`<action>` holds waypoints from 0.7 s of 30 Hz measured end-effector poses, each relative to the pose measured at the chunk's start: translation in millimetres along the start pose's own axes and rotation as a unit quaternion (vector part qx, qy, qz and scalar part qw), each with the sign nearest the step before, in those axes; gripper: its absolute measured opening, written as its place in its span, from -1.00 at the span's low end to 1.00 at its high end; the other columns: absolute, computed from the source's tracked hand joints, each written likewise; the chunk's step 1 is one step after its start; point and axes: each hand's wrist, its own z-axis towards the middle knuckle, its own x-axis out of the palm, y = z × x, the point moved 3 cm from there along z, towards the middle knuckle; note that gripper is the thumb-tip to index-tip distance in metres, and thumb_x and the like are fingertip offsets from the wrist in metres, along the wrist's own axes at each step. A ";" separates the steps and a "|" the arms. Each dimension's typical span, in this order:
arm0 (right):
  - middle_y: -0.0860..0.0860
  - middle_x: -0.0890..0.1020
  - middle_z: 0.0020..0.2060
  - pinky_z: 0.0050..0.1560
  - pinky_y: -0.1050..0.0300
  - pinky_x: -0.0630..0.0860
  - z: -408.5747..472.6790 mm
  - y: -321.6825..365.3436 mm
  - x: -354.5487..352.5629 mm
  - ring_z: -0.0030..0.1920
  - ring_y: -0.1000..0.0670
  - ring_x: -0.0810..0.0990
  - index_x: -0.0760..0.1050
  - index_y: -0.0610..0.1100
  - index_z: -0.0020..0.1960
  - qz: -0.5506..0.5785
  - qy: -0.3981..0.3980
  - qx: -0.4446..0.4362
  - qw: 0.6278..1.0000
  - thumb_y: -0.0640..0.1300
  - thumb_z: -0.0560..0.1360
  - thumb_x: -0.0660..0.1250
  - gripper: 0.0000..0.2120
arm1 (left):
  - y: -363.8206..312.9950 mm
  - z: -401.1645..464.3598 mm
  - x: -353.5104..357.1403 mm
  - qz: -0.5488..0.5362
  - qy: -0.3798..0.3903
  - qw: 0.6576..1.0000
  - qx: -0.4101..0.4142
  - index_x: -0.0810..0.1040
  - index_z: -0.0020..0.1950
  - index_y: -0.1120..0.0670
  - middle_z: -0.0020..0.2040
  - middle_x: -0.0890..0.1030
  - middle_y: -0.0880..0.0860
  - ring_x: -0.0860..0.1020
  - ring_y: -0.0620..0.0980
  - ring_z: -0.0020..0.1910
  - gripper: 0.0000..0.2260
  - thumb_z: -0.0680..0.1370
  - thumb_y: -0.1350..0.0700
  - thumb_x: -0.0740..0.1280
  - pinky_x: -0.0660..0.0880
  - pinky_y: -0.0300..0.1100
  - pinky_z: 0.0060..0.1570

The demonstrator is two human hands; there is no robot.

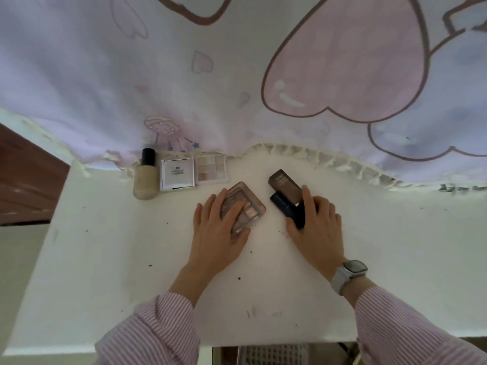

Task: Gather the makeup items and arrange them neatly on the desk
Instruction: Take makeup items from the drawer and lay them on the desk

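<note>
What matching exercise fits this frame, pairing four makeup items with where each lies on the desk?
Items:
1. foundation bottle
2. white compact
3. brown palette
4. dark tubes

Places:
A. under the left hand
B. far left of the back row
C. against the right hand
D. middle of the back row

Pairs: 1-B, 2-D, 3-A, 4-C

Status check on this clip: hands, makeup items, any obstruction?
Left hand flat on brown palette. Right hand on dark tubes. Bottle, compact, pale palette lined up. Nothing blocking.
</note>
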 end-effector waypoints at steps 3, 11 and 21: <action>-0.26 0.48 0.15 -0.06 -0.11 0.45 -3.3 -4.2 1.4 0.01 -0.28 0.50 0.35 -0.13 0.37 0.003 -0.005 -0.074 0.997 -0.11 0.37 0.44 -0.40 | -4.5 4.0 1.2 0.025 0.005 0.999 0.032 0.51 0.27 0.12 0.33 0.42 0.28 0.46 0.35 0.14 -0.47 0.33 0.04 0.49 0.42 0.18 0.07; -0.28 0.47 0.14 -0.07 -0.14 0.43 10.3 -2.0 4.5 0.00 -0.32 0.45 0.39 -0.16 0.34 0.048 -0.035 0.033 0.998 -0.12 0.39 0.43 -0.45 | -30.9 41.9 20.4 0.042 0.006 0.999 -0.029 0.16 0.49 0.00 0.48 0.14 0.20 0.27 0.21 0.22 -0.37 0.51 -0.23 0.21 0.33 -0.01 0.15; -0.25 0.44 0.19 -0.02 -0.11 0.42 19.7 -5.6 4.5 0.04 -0.29 0.42 0.35 -0.20 0.35 0.060 -0.027 0.059 0.996 -0.11 0.38 0.41 -0.43 | -36.6 56.9 14.7 -0.055 -0.096 0.988 -0.110 0.31 0.43 0.09 0.29 0.36 0.29 0.39 0.24 0.17 -0.42 0.49 -0.12 0.32 0.36 0.05 0.10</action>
